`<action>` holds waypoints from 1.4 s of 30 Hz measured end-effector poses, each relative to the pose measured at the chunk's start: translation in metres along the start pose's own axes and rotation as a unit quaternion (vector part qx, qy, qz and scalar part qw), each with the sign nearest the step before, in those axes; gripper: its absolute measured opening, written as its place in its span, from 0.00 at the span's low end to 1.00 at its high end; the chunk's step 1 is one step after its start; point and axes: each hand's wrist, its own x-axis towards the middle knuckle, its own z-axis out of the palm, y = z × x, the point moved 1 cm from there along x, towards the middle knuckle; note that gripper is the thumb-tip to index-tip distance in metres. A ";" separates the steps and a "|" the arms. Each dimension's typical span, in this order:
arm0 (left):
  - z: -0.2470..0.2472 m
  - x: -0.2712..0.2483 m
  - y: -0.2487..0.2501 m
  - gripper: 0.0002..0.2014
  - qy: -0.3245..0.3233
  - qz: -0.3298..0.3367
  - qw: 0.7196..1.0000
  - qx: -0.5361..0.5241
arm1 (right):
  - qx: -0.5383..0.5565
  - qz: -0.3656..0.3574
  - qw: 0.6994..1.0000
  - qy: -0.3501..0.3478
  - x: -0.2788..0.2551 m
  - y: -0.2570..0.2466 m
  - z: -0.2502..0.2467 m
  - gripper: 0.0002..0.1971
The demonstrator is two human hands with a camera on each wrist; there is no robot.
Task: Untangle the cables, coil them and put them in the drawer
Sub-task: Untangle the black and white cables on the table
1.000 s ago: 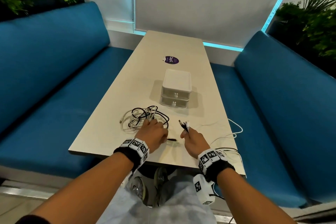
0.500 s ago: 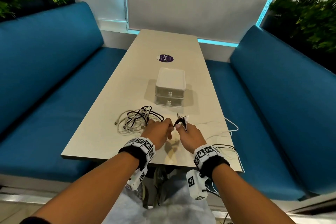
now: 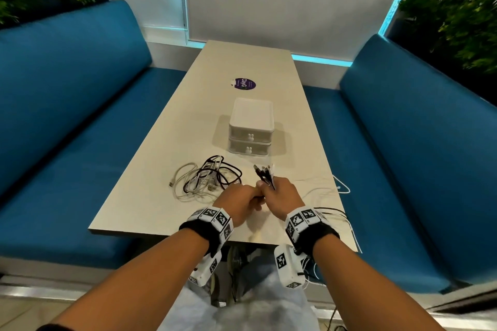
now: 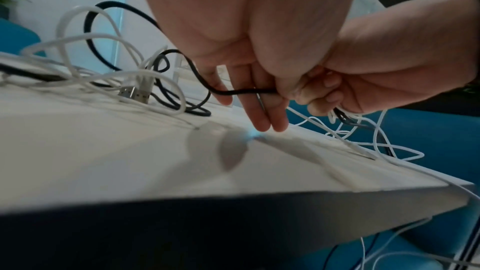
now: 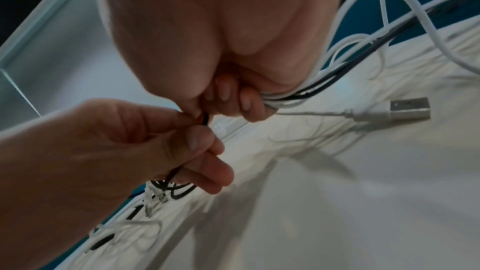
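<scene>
A tangle of black and white cables (image 3: 207, 180) lies on the pale table (image 3: 150, 204), left of my hands. My right hand (image 3: 279, 195) grips a bundle of cable ends (image 3: 263, 173) that stick up from the fist; its curled fingers (image 5: 244, 100) wrap white and black cords. My left hand (image 3: 242, 200) meets the right one and pinches a black cable (image 4: 241, 91) that runs back to the tangle. The white two-drawer unit (image 3: 251, 129) stands beyond, both drawers closed.
Loose white and black cords (image 3: 336, 196) trail from my right hand over the table's right edge, and a USB plug (image 5: 407, 108) lies there. Blue benches (image 3: 67, 115) flank the table. A purple sticker (image 3: 244, 84) sits behind the drawers.
My left hand left the tangle and moved right with the black cable until it touches my right hand. The right hand kept its bundle and shifted slightly left.
</scene>
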 end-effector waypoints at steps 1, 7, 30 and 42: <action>0.002 0.000 0.001 0.09 0.004 0.006 1.000 0.000 | -0.021 -0.006 1.000 0.000 -0.001 0.001 0.000 0.14; -0.012 -0.003 -0.027 0.11 -0.007 0.035 0.990 0.139 | -0.148 0.046 0.988 0.026 0.003 0.034 -0.022 0.17; -0.012 -0.002 0.005 0.12 -0.030 0.000 0.940 0.341 | 0.067 -0.066 0.989 -0.111 -0.015 -0.018 -0.003 0.20; -0.018 -0.008 -0.035 0.09 -0.038 0.024 0.965 0.259 | -0.353 -0.060 0.926 -0.117 -0.016 0.009 -0.024 0.19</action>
